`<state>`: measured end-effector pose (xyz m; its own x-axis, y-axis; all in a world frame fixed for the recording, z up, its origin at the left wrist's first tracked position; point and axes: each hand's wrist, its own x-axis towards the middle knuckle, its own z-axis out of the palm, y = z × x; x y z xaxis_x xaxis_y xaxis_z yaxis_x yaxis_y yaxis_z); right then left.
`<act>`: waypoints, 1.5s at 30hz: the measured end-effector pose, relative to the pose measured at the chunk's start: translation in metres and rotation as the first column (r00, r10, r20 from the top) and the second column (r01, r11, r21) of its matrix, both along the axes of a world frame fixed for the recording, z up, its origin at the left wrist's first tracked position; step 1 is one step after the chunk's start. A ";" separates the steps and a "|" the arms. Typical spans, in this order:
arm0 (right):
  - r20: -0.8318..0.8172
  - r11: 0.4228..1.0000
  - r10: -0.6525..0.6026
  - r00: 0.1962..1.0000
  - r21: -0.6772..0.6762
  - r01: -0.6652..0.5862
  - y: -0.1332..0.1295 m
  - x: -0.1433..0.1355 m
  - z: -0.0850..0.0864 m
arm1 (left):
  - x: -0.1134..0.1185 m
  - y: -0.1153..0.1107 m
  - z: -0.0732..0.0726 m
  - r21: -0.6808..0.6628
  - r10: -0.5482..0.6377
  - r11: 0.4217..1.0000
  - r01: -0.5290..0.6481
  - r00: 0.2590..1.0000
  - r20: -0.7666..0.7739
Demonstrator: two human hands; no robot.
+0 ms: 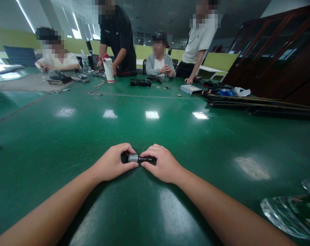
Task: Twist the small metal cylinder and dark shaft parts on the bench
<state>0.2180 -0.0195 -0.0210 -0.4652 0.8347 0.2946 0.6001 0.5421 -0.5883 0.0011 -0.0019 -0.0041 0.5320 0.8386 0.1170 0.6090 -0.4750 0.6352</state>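
Note:
A small metal part lies sideways low over the green table, between my hands; it has a grey cylindrical body and a dark, ringed shaft pointing right. My left hand curls around the grey end, thumb below and fingers above. The thumb and fingers of my right hand close about the shaft where it meets the body. Both hands nearly touch each other at the fingertips. My palms hide the outer ends of the part.
Clear plastic bottle at the near right. Across the green table stand a white tumbler, a black frame-like part and a silver box. Long dark strips lie at the far right. Several people are at the far side.

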 end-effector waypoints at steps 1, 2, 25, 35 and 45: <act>-0.001 1.000 -0.002 1.000 0.000 0.002 0.000 0.000 0.000 | 0.000 0.000 0.000 -0.001 0.003 1.000 -0.003 1.000 -0.001; -0.002 1.000 -0.004 1.000 0.000 0.004 0.000 0.000 0.000 | 0.000 0.000 0.000 -0.002 0.004 1.000 -0.004 1.000 -0.002; -0.014 0.997 -0.072 0.997 0.001 0.072 -0.002 0.000 0.005 | 0.001 -0.001 0.001 0.013 0.018 1.000 -0.018 1.000 -0.005; 0.000 0.987 -0.160 0.987 0.013 0.160 -0.002 0.000 0.003 | 0.001 -0.001 0.000 0.012 0.018 1.000 -0.018 1.000 -0.008; 0.037 0.982 -0.187 0.982 0.014 0.186 -0.001 0.001 0.000 | 0.002 -0.001 0.000 0.032 0.033 0.999 -0.033 0.999 -0.008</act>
<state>0.2188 -0.0202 -0.0205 -0.3128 0.9049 0.2887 0.7129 0.4245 -0.5582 0.0035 -0.0027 -0.0045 0.5050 0.8517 0.1397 0.6303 -0.4745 0.6145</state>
